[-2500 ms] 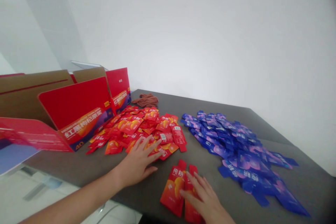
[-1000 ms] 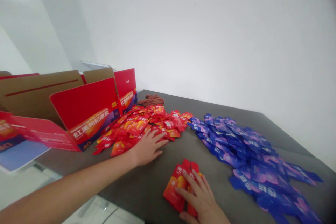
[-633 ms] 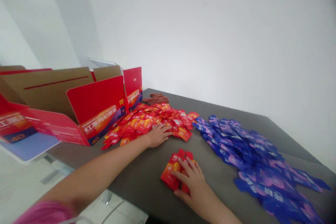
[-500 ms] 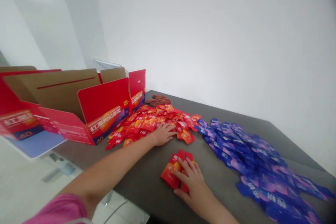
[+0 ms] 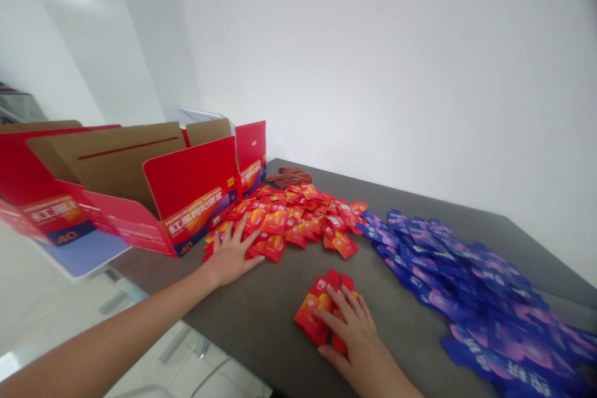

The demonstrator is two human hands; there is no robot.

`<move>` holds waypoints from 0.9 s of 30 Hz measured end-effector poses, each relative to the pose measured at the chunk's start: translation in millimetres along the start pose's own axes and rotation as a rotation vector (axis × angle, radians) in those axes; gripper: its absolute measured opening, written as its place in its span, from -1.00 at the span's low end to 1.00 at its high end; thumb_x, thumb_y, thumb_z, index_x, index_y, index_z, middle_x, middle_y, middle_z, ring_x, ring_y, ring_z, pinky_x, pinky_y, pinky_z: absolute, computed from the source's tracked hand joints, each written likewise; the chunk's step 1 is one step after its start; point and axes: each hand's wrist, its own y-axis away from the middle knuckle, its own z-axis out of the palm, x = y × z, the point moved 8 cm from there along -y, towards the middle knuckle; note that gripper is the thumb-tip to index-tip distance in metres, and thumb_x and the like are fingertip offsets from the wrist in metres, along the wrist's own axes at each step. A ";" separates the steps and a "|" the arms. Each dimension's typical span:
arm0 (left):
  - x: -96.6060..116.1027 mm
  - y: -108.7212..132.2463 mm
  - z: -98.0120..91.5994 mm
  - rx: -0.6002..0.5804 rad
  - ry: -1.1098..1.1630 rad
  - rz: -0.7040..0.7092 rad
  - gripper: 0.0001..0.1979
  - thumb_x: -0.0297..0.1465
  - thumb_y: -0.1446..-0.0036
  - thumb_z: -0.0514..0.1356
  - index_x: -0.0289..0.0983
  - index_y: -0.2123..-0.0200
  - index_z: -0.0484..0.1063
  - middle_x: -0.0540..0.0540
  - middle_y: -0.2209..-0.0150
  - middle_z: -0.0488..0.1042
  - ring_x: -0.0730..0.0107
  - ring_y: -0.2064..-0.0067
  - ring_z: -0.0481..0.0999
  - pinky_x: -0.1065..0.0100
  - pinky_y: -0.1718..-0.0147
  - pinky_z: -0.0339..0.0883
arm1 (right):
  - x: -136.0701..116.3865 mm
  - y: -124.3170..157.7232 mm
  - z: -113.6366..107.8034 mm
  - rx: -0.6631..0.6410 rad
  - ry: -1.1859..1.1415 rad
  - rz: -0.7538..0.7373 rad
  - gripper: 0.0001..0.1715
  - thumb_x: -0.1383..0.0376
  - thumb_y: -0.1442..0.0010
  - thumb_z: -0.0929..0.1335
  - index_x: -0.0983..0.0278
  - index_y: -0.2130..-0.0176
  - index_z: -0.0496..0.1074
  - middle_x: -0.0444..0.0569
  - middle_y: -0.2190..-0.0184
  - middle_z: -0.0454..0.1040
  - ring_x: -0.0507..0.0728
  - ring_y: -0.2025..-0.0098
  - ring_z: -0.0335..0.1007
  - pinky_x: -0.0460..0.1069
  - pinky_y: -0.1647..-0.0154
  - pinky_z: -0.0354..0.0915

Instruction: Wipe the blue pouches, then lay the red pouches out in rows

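Note:
My left hand [image 5: 233, 254] lies with spread fingers on the near left edge of a heap of red sachets [image 5: 275, 217], its fingertips touching some of them. Closer to me, my right hand [image 5: 352, 326] rests, fingers stretched out, on top of a small group of red sachets [image 5: 313, 311] set apart from the heap. These sachets carry orange fruit pictures and white lettering. Part of the small group is hidden under the right fingers. Neither hand is wrapped round anything.
Open red cardboard boxes [image 5: 198, 186] stand left of the red heap. A large pile of blue-purple sachets [image 5: 466, 286] spreads along the right of the dark table [image 5: 396, 342]. A brown cloth [image 5: 289, 176] lies at the back, near the white wall [image 5: 373, 74].
My left hand has moved left and towards me, from the middle of the red heap to its near left edge. My right hand stays on the small group. The view has shifted slightly.

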 end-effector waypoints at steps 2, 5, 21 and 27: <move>8.0 -16.6 4.4 -0.020 0.014 0.009 -0.30 0.07 -0.17 0.06 -0.04 -0.32 0.13 -0.25 -0.43 -0.18 -0.49 -0.37 -0.15 -0.46 -0.16 -0.15 | -0.4 -0.8 0.0 0.003 0.011 -0.003 -0.40 0.01 -0.24 0.31 -0.14 -0.25 0.23 -0.10 -0.42 -0.07 0.33 -0.44 -0.32 0.39 -0.37 -0.25; 20.5 -46.0 9.1 -0.049 0.048 0.017 -0.29 0.08 -0.14 0.10 0.04 -0.32 0.10 -0.19 -0.44 -0.16 -0.46 -0.37 -0.13 -0.48 -0.15 -0.16 | -1.1 -2.3 -0.5 -0.001 0.023 0.008 -0.40 0.02 -0.24 0.31 -0.12 -0.25 0.23 -0.09 -0.42 -0.06 0.32 -0.43 -0.31 0.38 -0.37 -0.26; 137.7 87.4 -26.2 -0.075 0.364 0.569 -0.59 -0.44 -0.25 0.08 -0.18 -0.17 0.33 -0.05 -0.16 0.45 0.40 -0.16 0.42 0.35 -0.19 0.29 | -35.2 -21.5 -1.1 -0.005 -0.056 -0.071 -0.31 0.08 -0.17 0.38 -0.11 -0.26 0.21 -0.14 -0.42 -0.05 0.30 -0.44 -0.28 0.33 -0.38 -0.28; 85.4 103.6 -16.7 -0.108 0.334 0.403 -0.55 -0.51 -0.28 -0.03 -0.31 -0.22 0.29 -0.20 -0.22 0.37 0.32 -0.23 0.36 0.22 -0.22 0.27 | -93.3 -59.5 8.9 0.152 -0.183 -0.167 -0.16 0.06 -0.10 0.40 0.24 -0.29 0.20 0.04 -0.36 0.12 0.35 -0.41 -0.14 0.33 -0.38 -0.22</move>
